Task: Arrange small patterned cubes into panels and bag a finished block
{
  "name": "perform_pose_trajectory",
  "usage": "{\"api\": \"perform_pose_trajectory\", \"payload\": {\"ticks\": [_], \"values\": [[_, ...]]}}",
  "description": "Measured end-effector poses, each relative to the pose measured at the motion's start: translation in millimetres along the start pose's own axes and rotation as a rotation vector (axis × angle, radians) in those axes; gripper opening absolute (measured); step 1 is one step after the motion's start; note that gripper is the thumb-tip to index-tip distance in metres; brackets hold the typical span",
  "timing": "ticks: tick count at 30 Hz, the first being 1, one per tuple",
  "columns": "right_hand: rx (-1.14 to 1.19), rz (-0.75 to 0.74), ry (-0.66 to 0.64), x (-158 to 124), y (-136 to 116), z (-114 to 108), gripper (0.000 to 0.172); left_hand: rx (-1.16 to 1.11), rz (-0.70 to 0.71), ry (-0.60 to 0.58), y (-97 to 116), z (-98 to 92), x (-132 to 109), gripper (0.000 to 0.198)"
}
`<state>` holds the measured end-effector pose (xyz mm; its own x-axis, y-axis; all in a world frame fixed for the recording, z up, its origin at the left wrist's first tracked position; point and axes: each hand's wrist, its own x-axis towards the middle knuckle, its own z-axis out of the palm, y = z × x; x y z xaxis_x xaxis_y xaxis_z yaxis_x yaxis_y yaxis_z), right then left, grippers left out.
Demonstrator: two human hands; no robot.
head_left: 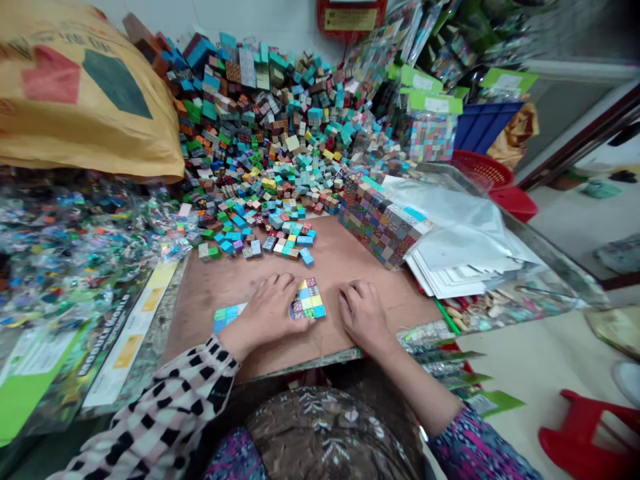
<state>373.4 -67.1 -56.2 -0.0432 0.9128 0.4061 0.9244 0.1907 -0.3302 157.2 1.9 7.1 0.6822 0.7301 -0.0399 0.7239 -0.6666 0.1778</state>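
Note:
A small flat grid of coloured cubes (309, 299) lies on the brown board (350, 257) in front of me. My left hand (270, 312) rests palm down with its fingers curled against the grid's left side. To the grid's right, my right hand (364, 315) lies on the board with fingers bent, a small gap from the cubes. Whether it holds anything is hidden. A short row of blue-green cubes (227, 315) peeks out left of my left hand. Loose cubes (280, 243) lie scattered just beyond.
A huge heap of small coloured cubes (270, 113) fills the back. A stacked block of cubes (377, 223) stands at right beside clear plastic bags (450, 247). Bagged cubes (75, 233) and a yellow sack (75, 100) sit left. Red baskets (493, 177) and a red stool (595, 433) are at right.

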Motion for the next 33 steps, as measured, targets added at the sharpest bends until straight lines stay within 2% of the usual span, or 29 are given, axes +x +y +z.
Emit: {"api": "perform_pose_trajectory", "payload": {"ticks": [19,25,33], "values": [[0.028,-0.036,-0.006,-1.3,0.6,0.7,0.024,-0.072,-0.032,-0.022,1.9,1.5,-2.7,0.077],[0.051,-0.023,0.012,-0.9,0.4,1.7,0.022,-0.069,-0.037,-0.023,4.2,-1.1,-3.2,0.071],[0.037,-0.04,0.015,0.3,3.3,2.8,0.021,-0.074,-0.006,0.042,1.2,4.3,-5.2,0.07]]}}
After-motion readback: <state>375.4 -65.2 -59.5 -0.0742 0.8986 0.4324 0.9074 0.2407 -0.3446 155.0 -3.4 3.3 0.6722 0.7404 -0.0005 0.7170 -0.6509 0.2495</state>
